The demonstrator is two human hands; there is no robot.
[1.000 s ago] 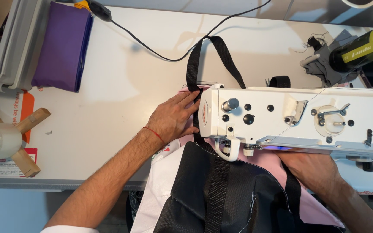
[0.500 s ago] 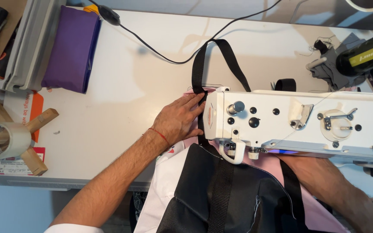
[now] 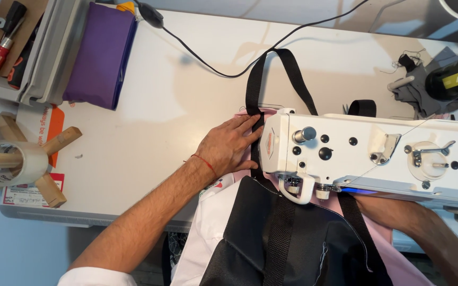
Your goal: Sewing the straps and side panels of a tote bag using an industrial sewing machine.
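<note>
Black strap (image 3: 254,100) loops across the white table (image 3: 149,132) and passes under the sewing machine (image 3: 372,153). Left hand (image 3: 229,145), fingers spread flat, presses strap and pink fabric (image 3: 242,114) beside the machine head. Right hand lies hidden beneath the machine, so its state cannot be told. Black bag (image 3: 292,243) hangs nearest.

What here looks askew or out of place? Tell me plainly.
Little stands out. A loose clump of dark thread and grey fabric scraps lies at the table's far right. The left hand presses the black strap flat beside the white sewing machine; the right hand is hidden beneath it.
</note>
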